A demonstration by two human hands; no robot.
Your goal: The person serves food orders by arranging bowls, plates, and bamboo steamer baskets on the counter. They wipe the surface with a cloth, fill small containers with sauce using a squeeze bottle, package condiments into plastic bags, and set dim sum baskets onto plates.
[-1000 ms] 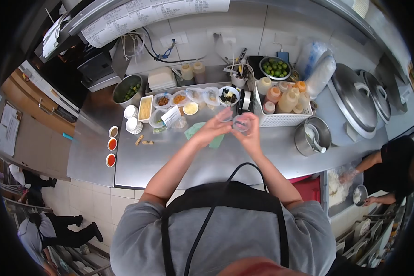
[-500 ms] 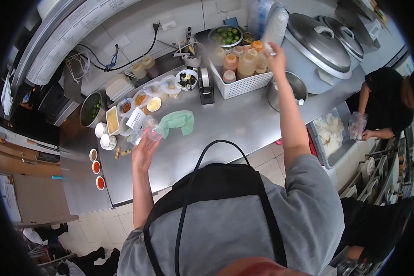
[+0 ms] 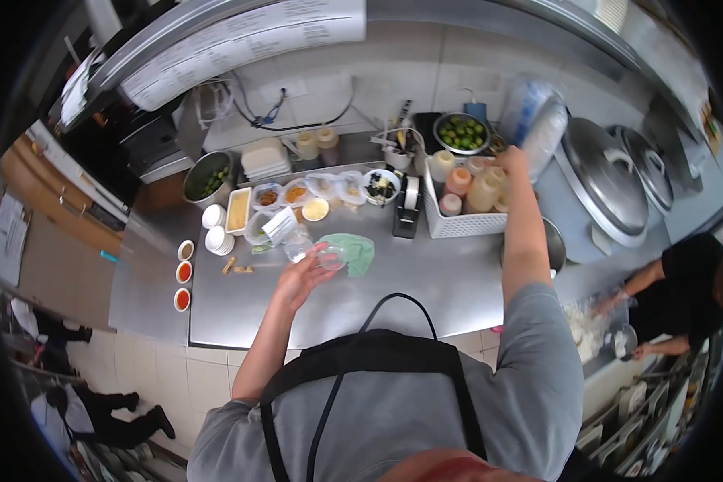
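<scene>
Head view: your left hand holds a clear cup at your eleven o'clock; your right hand, grip hidden, is by the bottles at one.

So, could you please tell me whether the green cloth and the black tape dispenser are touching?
Apart. The head view shows a strip of bare steel counter between the right edge of the green cloth and the black tape dispenser.

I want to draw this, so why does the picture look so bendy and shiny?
Head view: a wide lens seems to curve the counter and the corners go black. Head view: pale glare on the counter and big lid. Head view: print on the paper too soft to read.
</scene>
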